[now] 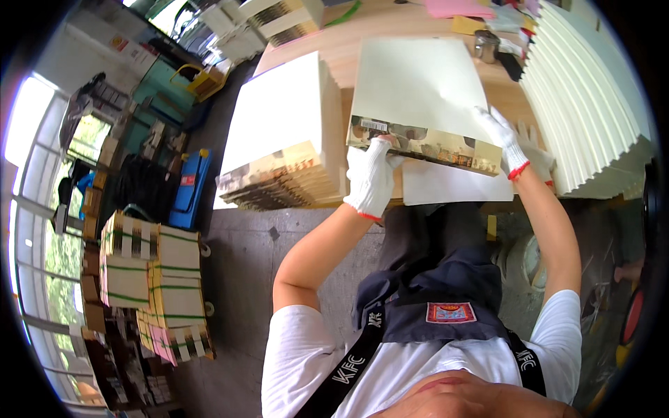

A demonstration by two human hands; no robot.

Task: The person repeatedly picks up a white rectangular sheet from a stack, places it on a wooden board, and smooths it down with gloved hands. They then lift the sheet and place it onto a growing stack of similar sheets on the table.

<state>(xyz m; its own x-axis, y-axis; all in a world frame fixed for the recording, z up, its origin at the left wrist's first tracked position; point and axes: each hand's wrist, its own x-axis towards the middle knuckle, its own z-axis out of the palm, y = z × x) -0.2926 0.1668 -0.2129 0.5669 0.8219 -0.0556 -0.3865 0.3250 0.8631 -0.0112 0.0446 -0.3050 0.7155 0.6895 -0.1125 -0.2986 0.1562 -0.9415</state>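
Note:
A large flat white book (421,80) with a picture-printed spine strip is held up over the table, slightly tilted, its printed edge toward me. My left hand (371,174), in a white knit glove with a red cuff, grips it at the near left by the printed edge; some fingers are hidden beneath. At its right side my right hand (502,136), gloved the same way, holds the edge. Under the book a white sheet (453,184) lies at the table's front edge. To the left stands a stack of matching books (279,118), their printed edges toward me.
A tall stack of white ridged-edged pieces (582,97) rises on the right of the wooden table (348,38). A metal jar (486,46) and a pink sheet (460,8) lie at the back. Strapped bundles (174,279) are piled on the floor at left, near a blue crate (191,188).

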